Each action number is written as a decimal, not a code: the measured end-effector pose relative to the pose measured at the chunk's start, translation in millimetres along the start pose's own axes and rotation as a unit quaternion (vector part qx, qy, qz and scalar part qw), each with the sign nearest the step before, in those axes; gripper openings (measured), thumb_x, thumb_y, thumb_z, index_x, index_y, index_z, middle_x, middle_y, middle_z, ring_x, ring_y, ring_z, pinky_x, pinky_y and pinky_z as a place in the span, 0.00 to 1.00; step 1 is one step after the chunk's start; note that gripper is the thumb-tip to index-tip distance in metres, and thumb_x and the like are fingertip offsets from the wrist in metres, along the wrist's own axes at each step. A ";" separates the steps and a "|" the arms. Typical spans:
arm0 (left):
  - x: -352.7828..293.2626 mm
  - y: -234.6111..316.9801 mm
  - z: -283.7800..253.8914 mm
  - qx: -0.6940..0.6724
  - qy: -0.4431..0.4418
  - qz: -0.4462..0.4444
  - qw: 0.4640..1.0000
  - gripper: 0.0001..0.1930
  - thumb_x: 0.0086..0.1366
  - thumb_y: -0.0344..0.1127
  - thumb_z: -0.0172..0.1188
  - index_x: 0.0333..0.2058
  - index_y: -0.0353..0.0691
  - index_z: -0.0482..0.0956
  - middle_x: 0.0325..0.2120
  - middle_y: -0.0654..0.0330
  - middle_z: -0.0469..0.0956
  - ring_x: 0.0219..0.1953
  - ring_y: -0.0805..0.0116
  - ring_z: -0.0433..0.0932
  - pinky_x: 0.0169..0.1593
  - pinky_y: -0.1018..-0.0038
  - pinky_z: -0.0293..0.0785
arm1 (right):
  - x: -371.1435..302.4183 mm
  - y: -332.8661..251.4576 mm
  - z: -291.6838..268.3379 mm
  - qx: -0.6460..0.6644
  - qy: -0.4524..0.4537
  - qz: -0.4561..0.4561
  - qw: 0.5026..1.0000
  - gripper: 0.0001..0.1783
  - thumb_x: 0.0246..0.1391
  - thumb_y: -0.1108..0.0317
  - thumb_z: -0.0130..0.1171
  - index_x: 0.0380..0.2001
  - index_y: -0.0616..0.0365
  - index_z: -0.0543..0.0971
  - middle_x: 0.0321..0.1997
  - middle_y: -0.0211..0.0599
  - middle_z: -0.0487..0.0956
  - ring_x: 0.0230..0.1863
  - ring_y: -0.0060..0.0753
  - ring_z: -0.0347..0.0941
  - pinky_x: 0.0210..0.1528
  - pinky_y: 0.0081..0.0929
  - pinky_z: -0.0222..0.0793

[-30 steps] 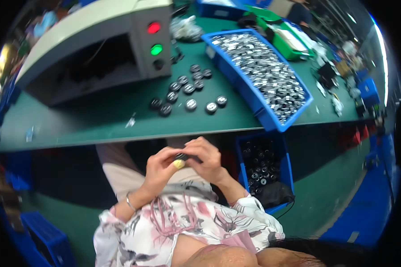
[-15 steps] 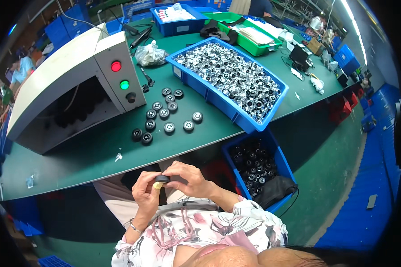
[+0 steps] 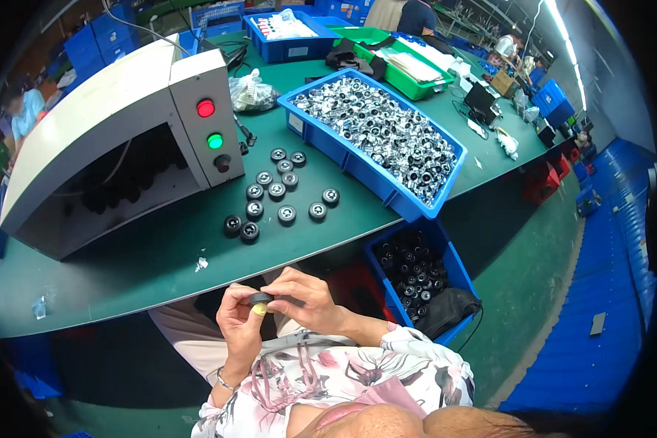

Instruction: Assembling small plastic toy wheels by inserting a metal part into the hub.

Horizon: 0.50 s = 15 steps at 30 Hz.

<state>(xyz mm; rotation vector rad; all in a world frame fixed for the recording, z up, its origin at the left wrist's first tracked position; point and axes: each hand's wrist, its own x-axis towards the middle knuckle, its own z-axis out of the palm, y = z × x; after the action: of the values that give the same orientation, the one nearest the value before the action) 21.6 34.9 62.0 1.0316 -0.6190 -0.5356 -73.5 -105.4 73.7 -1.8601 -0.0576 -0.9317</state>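
Observation:
My left hand [image 3: 239, 318] and my right hand [image 3: 308, 298] meet in front of the table's near edge, above my lap. Both are closed on one small black wheel [image 3: 260, 298], its rim pinched between thumbs and fingers. A yellow cover wraps the left thumb [image 3: 260, 309]. On the green table beyond, several black wheels with silvery hubs [image 3: 277, 191] lie in a loose group. Right of them stands a blue crate [image 3: 387, 193] heaped with shiny silver-and-black small parts [image 3: 379, 124].
A cream-coloured machine [image 3: 109, 109] with a dark opening and red and green buttons stands at left. Below the table's edge at right is a blue bin [image 3: 460, 266] of black round parts and dark cloth. A green tray [image 3: 416, 89] and blue tray [image 3: 292, 51] sit farther back.
The view has shifted slightly, so the table things appear displaced. Both hands still hold the wheel, which looks tilted a little differently between the fingers.

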 end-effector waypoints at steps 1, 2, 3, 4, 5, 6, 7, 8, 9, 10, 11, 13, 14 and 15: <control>-0.3 0.5 -0.4 -0.003 0.000 -0.002 1.000 0.10 0.65 0.23 0.65 0.41 0.33 0.74 0.38 0.61 0.72 0.37 0.77 0.75 0.42 0.80 0.75 | -1.3 4.1 1.6 -0.012 0.000 0.005 1.000 0.19 0.48 0.77 0.72 0.45 0.63 0.83 0.35 0.42 0.81 0.34 0.37 0.78 0.34 0.29 0.75; -0.3 0.8 -0.5 0.027 0.016 -0.005 0.999 0.09 0.65 0.24 0.65 0.41 0.33 0.74 0.37 0.62 0.72 0.36 0.77 0.75 0.41 0.80 0.76 | -2.1 6.5 3.4 -0.024 0.001 0.009 1.000 0.19 0.47 0.77 0.72 0.45 0.63 0.83 0.33 0.41 0.81 0.32 0.37 0.77 0.32 0.29 0.74; 0.1 0.4 -1.1 0.058 0.033 -0.007 0.998 0.09 0.66 0.25 0.65 0.40 0.33 0.74 0.37 0.62 0.72 0.35 0.77 0.76 0.41 0.80 0.76 | -1.2 8.2 6.9 -0.025 -0.001 0.012 1.000 0.19 0.47 0.77 0.72 0.45 0.63 0.83 0.33 0.41 0.81 0.32 0.37 0.77 0.32 0.29 0.74; 0.3 -1.2 -0.8 0.059 0.054 -0.007 0.997 0.08 0.67 0.25 0.64 0.40 0.33 0.74 0.36 0.62 0.73 0.33 0.77 0.76 0.39 0.80 0.77 | -0.5 9.9 10.8 -0.048 0.012 -0.008 0.999 0.19 0.47 0.78 0.72 0.45 0.64 0.83 0.32 0.41 0.81 0.29 0.37 0.76 0.30 0.28 0.73; 0.3 -1.8 -0.8 0.058 0.056 -0.010 0.997 0.08 0.67 0.25 0.64 0.40 0.33 0.74 0.36 0.62 0.73 0.33 0.77 0.76 0.39 0.80 0.77 | -0.4 11.1 13.6 -0.070 0.025 -0.027 0.997 0.19 0.46 0.78 0.72 0.45 0.65 0.83 0.30 0.41 0.80 0.26 0.37 0.76 0.28 0.28 0.72; -1.3 -1.2 -2.2 0.048 0.071 -0.016 0.996 0.07 0.67 0.24 0.63 0.40 0.32 0.74 0.36 0.63 0.73 0.34 0.78 0.76 0.39 0.80 0.77 | 0.2 11.0 16.8 -0.067 0.021 -0.021 0.997 0.19 0.46 0.78 0.72 0.45 0.65 0.83 0.30 0.41 0.80 0.26 0.37 0.76 0.28 0.28 0.72; -2.6 -0.3 -3.2 0.040 0.087 -0.023 0.995 0.07 0.67 0.23 0.63 0.40 0.32 0.74 0.35 0.63 0.73 0.34 0.78 0.76 0.38 0.80 0.77 | 2.6 9.7 19.6 -0.087 0.024 -0.043 0.995 0.20 0.46 0.79 0.72 0.45 0.66 0.82 0.30 0.41 0.80 0.25 0.37 0.75 0.26 0.28 0.71; -1.0 2.0 -1.9 0.036 0.097 -0.034 0.994 0.06 0.67 0.22 0.61 0.41 0.32 0.74 0.35 0.63 0.74 0.33 0.78 0.76 0.39 0.80 0.77 | 5.3 8.9 21.9 -0.106 0.027 -0.064 0.992 0.21 0.45 0.80 0.72 0.45 0.67 0.82 0.30 0.41 0.80 0.24 0.38 0.74 0.25 0.28 0.70; -0.6 5.4 -2.4 0.039 0.106 -0.028 0.993 0.06 0.67 0.21 0.60 0.41 0.32 0.74 0.35 0.63 0.74 0.34 0.77 0.76 0.38 0.80 0.77 | 6.4 7.3 25.9 -0.095 0.019 -0.055 0.994 0.21 0.45 0.80 0.72 0.45 0.67 0.82 0.30 0.41 0.80 0.24 0.38 0.74 0.25 0.28 0.70; -0.9 6.5 -1.7 0.041 0.103 -0.024 0.993 0.06 0.67 0.21 0.60 0.41 0.32 0.74 0.36 0.63 0.74 0.35 0.77 0.76 0.40 0.80 0.76 | 6.6 4.8 26.2 -0.126 0.014 -0.072 0.989 0.22 0.44 0.80 0.72 0.46 0.67 0.82 0.29 0.41 0.79 0.24 0.38 0.74 0.25 0.29 0.70; -0.2 7.4 -2.0 0.043 0.102 -0.021 0.994 0.06 0.67 0.21 0.60 0.41 0.31 0.74 0.36 0.63 0.74 0.36 0.77 0.76 0.41 0.80 0.76 | 7.1 3.9 25.7 -0.155 0.009 -0.089 0.984 0.23 0.44 0.81 0.72 0.46 0.68 0.81 0.29 0.41 0.79 0.24 0.38 0.74 0.24 0.30 0.70; 2.1 7.7 -1.7 0.054 0.105 -0.056 0.991 0.06 0.66 0.20 0.61 0.40 0.31 0.75 0.37 0.62 0.75 0.40 0.77 0.74 0.48 0.80 0.71 | 10.4 -2.8 23.4 -0.182 0.010 -0.089 0.979 0.24 0.42 0.81 0.73 0.47 0.67 0.81 0.29 0.42 0.79 0.24 0.40 0.74 0.24 0.30 0.70; 3.0 5.9 -0.1 0.050 0.098 -0.043 0.993 0.06 0.66 0.20 0.61 0.41 0.31 0.75 0.37 0.62 0.75 0.40 0.77 0.75 0.48 0.80 0.71 | 9.2 0.1 20.7 -0.168 0.008 -0.071 0.983 0.24 0.42 0.81 0.73 0.47 0.66 0.81 0.30 0.42 0.79 0.25 0.40 0.74 0.25 0.30 0.70; 2.9 2.3 -1.8 0.050 0.090 -0.028 0.994 0.06 0.66 0.20 0.61 0.41 0.31 0.75 0.38 0.61 0.75 0.40 0.76 0.75 0.47 0.80 0.72 | 5.6 3.9 20.0 -0.153 0.010 -0.055 0.987 0.24 0.42 0.81 0.73 0.46 0.65 0.81 0.31 0.41 0.80 0.27 0.39 0.75 0.26 0.29 0.71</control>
<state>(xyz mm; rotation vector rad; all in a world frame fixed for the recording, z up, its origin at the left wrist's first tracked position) 25.2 35.0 64.0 1.1813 -0.4620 -0.4587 -56.5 -93.3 70.4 -2.1473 -0.0050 -1.0823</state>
